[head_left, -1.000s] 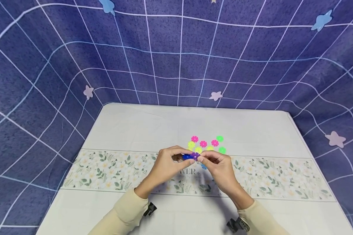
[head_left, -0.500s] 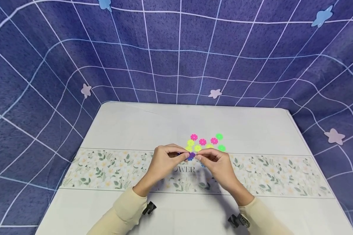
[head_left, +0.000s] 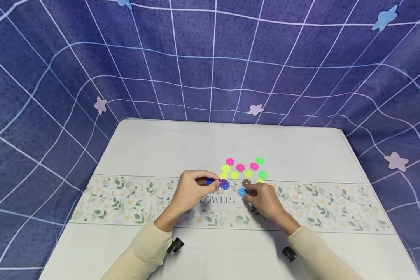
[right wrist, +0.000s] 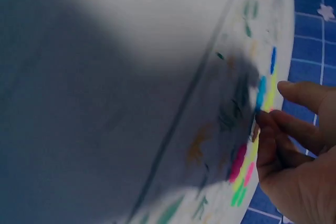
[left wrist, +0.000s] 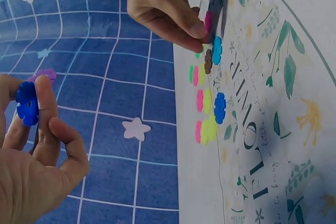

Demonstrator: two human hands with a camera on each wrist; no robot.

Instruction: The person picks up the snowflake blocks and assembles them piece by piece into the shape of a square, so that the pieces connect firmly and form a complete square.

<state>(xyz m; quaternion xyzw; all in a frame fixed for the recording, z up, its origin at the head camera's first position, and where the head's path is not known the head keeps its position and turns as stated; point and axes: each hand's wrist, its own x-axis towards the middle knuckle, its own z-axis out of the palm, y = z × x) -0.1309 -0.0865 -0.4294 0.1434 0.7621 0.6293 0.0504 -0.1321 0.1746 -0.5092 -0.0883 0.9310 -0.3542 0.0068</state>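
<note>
My left hand [head_left: 196, 190] pinches a blue flower-shaped disc [left wrist: 27, 103] that appears joined to a purple flower disc [left wrist: 43, 77]; both are raised off the table. Below them another blue flower disc [left wrist: 220, 108] lies on the cloth. Low over the table, my right hand [head_left: 266, 200] has bent fingers beside a light blue disc [head_left: 242, 192] and a brown disc [head_left: 246, 182]. No disc shows in its grip. A magenta disc [right wrist: 239, 162] lies under that hand, hidden in the head view.
Pink discs [head_left: 240, 167], yellow discs [head_left: 234, 175] and green discs [head_left: 260, 161] lie flat beyond the hands. A white tablecloth [head_left: 168, 144] with a floral band covers the table. Blue grid-patterned fabric [head_left: 196, 70] hangs behind and at both sides.
Both hands were close together at the purple disc. The right hand has let go and moved right and down to the light blue disc; the left has shifted slightly left with its discs.
</note>
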